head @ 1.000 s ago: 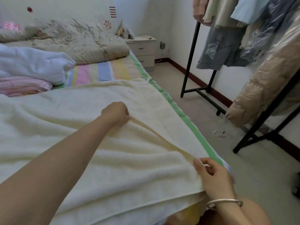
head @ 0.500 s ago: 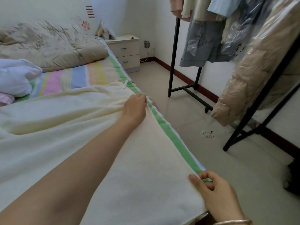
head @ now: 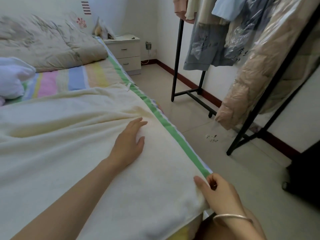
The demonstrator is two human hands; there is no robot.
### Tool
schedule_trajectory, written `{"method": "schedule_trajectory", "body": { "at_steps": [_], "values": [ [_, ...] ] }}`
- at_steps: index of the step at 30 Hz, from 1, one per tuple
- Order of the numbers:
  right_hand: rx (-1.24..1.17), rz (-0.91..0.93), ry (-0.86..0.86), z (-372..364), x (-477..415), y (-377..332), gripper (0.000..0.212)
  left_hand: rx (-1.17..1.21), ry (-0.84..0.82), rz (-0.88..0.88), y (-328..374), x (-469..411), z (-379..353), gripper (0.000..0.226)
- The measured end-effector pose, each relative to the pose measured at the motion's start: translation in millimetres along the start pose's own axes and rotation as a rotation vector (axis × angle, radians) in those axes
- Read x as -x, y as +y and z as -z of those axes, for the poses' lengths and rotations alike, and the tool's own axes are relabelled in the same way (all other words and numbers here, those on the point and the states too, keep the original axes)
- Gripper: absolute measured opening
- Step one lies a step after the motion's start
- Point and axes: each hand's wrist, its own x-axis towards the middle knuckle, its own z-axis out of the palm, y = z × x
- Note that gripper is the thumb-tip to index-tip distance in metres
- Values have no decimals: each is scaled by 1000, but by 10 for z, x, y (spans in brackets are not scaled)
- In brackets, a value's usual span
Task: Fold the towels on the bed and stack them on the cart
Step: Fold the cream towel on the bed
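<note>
Now the left hand point(head: 128, 144) has released the towel point(head: 69, 135) edge and lies flat, smoothing it. The right hand point(head: 220, 196) pinches the near corner, so the fold seems laid.

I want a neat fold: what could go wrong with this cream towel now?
1. Wrinkles bunch ahead of the left hand, which lies flat on the cream towel; folding now may trap them.
2. The right hand pinches only the near corner at the bed edge; a tug might drag the towel off toward the floor.
</note>
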Motion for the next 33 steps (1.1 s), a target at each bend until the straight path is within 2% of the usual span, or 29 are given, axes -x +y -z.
{"method": "schedule_trajectory", "body": {
  "at_steps": [2, 5, 9, 14, 17, 19, 21, 24, 26, 27, 30, 33],
  "values": [
    [-129, -46, -48, 41, 18, -18, 48, 50, 55, -25, 154, 407, 72, 41],
    [-434, -214, -200, 152, 74, -89, 47, 109, 73, -35, 334, 1004, 189, 30],
    [-478, -241, -296, 196, 190, -111, 35, 89, 41, -50, 423, 1574, 296, 25],
    [-454, -179, -225, 59, 244, -9, 39, 55, 50, -38, 391, 1708, 376, 28],
    [-457, -152, -126, -21, 198, 117, 52, 46, 59, -31, 386, 1774, 481, 28],
    [-349, -108, -49, -78, 154, 203, 57, 43, 96, -4, 358, 1887, 616, 28],
    [-147, -41, 64, -118, 170, 195, 48, 29, 157, 32, 278, 2067, 809, 29],
    [113, 219, 361, -160, 307, 36, 33, -14, 274, 103, 148, 2393, 1095, 26],
    [149, 549, 513, -302, 509, -211, 33, -92, 368, 143, 75, 2632, 1259, 21],
    [133, 726, 516, -415, 662, -365, 31, -150, 417, 153, 42, 2744, 1324, 19],
    [59, 1114, 311, -907, 1226, -734, 17, -343, 533, 171, -59, 3080, 1495, 15],
    [18, 1437, 56, -1419, 1882, -1027, 4, -462, 561, 228, -160, 3464, 1715, 17]
  ]
}}
